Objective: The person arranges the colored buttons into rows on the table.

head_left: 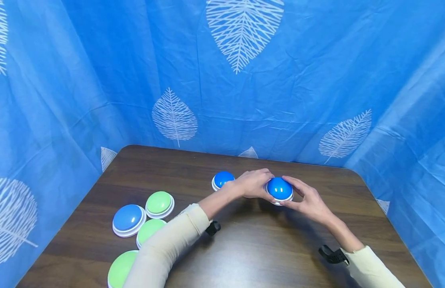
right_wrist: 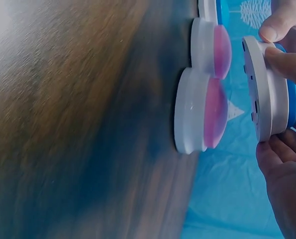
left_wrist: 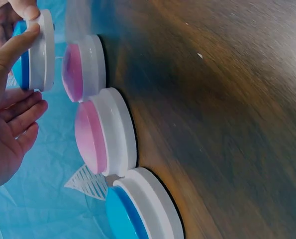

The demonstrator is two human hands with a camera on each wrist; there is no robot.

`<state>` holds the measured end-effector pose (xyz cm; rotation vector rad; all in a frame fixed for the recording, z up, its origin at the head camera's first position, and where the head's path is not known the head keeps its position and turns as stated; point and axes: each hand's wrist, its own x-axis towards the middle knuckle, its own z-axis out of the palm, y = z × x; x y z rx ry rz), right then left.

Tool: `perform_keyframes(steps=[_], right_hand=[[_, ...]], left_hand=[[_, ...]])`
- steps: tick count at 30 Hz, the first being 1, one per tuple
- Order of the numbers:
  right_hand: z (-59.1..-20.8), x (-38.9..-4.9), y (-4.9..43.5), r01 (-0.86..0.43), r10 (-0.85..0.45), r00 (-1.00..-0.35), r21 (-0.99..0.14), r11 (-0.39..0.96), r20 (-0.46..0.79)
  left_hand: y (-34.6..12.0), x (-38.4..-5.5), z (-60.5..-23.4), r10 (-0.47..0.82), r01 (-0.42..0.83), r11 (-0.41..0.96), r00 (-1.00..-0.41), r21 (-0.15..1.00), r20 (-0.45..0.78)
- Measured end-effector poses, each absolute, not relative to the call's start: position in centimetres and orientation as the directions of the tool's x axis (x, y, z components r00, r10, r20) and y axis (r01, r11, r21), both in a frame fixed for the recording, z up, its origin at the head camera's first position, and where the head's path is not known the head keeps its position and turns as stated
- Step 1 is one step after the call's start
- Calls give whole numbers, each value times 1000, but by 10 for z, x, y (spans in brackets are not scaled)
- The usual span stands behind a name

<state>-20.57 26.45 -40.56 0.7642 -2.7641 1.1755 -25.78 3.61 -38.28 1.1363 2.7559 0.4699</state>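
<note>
Gripping a raised blue button (head_left: pixel 279 188) together with the right hand (head_left: pixel 310 200) at two o'clock over the table (head_left: pixel 251 252), the left hand (head_left: pixel 254 183) hides pink buttons (left_wrist: pixel 93 137) from head view; a sleeve (head_left: pixel 161 250) overlaps a green button (head_left: pixel 120 267) at eight, curtain (head_left: pixel 222 96) at twelve.

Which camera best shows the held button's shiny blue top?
The head view: the button's blue top is seen from above, nearly uncovered, between the left hand and right hand. Both wrist views show it side-on, partly hidden.
</note>
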Motion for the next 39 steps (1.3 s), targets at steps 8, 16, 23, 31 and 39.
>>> perform_keyframes(steps=[8,16,23,31,39], right_hand=[[-409,-204,276,-452,-399,-885,-650,611,241],[-412,-199,288,-439,-389,-894,-614,656,224],[-409,-201,296,-478,-403,-877,-566,672,262],[-406,-203,305,-464,-395,-885,-532,708,245],[-405,-203,315,-433,-379,-901,-519,737,211]], left_hand=[[50,-261,-384,730,680,637,-683,362,-2],[66,-262,-389,736,703,643,-677,304,9],[77,-265,-388,733,710,651,-680,270,20],[91,-271,-391,732,710,654,-681,261,16],[106,-274,-397,724,703,668,-690,243,7]])
